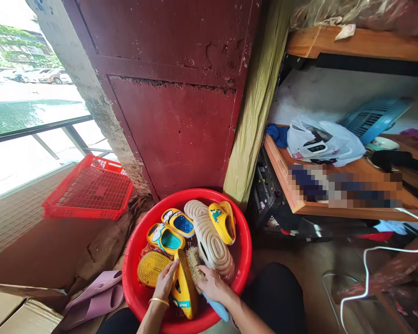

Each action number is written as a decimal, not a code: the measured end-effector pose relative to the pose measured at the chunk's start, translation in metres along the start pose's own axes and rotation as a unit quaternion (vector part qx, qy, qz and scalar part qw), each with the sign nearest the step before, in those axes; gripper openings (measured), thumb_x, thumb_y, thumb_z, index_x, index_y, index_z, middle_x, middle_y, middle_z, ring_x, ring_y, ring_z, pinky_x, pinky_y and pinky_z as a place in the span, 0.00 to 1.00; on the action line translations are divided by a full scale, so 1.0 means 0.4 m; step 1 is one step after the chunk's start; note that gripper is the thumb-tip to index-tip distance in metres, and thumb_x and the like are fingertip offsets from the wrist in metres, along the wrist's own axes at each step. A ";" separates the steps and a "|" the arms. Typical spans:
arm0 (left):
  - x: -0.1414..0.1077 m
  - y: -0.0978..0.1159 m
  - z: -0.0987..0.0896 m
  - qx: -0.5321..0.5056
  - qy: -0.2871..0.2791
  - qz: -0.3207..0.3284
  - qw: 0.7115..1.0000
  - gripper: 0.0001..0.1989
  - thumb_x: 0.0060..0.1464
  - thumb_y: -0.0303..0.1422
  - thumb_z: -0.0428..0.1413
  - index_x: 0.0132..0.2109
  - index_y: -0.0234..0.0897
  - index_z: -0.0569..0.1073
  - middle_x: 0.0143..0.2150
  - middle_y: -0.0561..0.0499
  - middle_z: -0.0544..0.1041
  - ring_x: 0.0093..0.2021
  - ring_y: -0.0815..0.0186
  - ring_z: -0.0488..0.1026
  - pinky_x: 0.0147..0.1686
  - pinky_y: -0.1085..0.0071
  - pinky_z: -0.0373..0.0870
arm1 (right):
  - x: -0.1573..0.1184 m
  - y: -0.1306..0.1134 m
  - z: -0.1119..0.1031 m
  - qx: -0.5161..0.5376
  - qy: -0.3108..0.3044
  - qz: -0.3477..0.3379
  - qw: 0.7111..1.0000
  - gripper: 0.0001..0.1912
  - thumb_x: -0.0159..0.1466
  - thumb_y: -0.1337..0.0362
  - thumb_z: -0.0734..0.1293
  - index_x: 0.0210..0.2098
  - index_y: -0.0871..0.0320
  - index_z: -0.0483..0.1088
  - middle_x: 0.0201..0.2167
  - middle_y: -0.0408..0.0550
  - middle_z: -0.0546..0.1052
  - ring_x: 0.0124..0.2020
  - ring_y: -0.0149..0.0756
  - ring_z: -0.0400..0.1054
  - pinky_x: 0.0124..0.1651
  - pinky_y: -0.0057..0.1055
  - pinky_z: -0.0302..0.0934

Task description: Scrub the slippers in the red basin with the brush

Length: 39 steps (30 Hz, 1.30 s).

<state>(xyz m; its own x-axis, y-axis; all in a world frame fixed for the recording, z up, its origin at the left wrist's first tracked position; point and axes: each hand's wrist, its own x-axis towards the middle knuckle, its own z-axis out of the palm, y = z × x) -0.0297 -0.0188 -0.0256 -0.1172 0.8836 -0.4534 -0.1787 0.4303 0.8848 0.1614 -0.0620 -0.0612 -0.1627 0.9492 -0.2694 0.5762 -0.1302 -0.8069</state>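
A yellow slipper [185, 287], turned on its side, is gripped in my left hand [165, 280]. My right hand [214, 284] is closed around a scrubbing brush with a blue handle [216, 306]; its pale bristles [194, 266] face the slipper's sole, and I cannot tell if they touch it. Both hands are over a red basin [130, 273] with water in it. Around them in the basin lie a yellow slipper sole-up [152, 269], yellow-and-blue slippers [167, 237], a large white sole-up shoe [214, 241] and another yellow clog [223, 222].
A red plastic crate [90, 190] stands at the left by the railing. Purple slippers [95, 297] and a cardboard box [21, 311] are on the floor below it. A maroon door [177, 130] rises behind the basin. A wooden shelf [348, 213] holding a plastic bag [329, 139] is at the right.
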 end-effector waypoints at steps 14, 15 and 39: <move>0.042 -0.038 -0.016 0.117 -0.001 0.060 0.991 0.31 0.32 0.61 0.62 0.30 0.37 0.80 0.31 0.47 0.83 0.41 0.51 0.80 0.43 0.65 0.76 | -0.003 -0.015 0.001 -0.037 0.008 0.040 0.998 0.27 0.63 0.62 0.64 0.62 0.59 0.70 0.59 0.59 0.75 0.62 0.48 0.68 0.61 0.38 0.58; 0.047 -0.042 -0.019 0.129 0.004 0.067 0.989 0.31 0.32 0.62 0.62 0.30 0.37 0.80 0.31 0.46 0.83 0.41 0.50 0.80 0.44 0.64 0.75 | -0.002 -0.016 0.000 -0.038 0.007 0.040 0.998 0.27 0.63 0.62 0.63 0.61 0.59 0.70 0.59 0.59 0.75 0.61 0.48 0.68 0.61 0.38 0.59; 0.095 -0.091 -0.049 0.249 0.036 0.109 0.962 0.26 0.44 0.55 0.53 0.40 0.38 0.77 0.42 0.40 0.84 0.49 0.45 0.80 0.52 0.56 0.72 | 0.007 -0.009 -0.003 -0.025 -0.025 0.031 0.999 0.31 0.63 0.60 0.63 0.65 0.61 0.66 0.60 0.60 0.74 0.61 0.47 0.68 0.62 0.37 0.58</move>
<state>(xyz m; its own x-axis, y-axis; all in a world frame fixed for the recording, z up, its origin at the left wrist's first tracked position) -0.0470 -0.0045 -0.0770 -0.1691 0.9556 -0.2414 0.3450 0.2868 0.8937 0.1598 -0.0585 -0.0583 -0.1636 0.9243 -0.3449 0.6250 -0.1734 -0.7612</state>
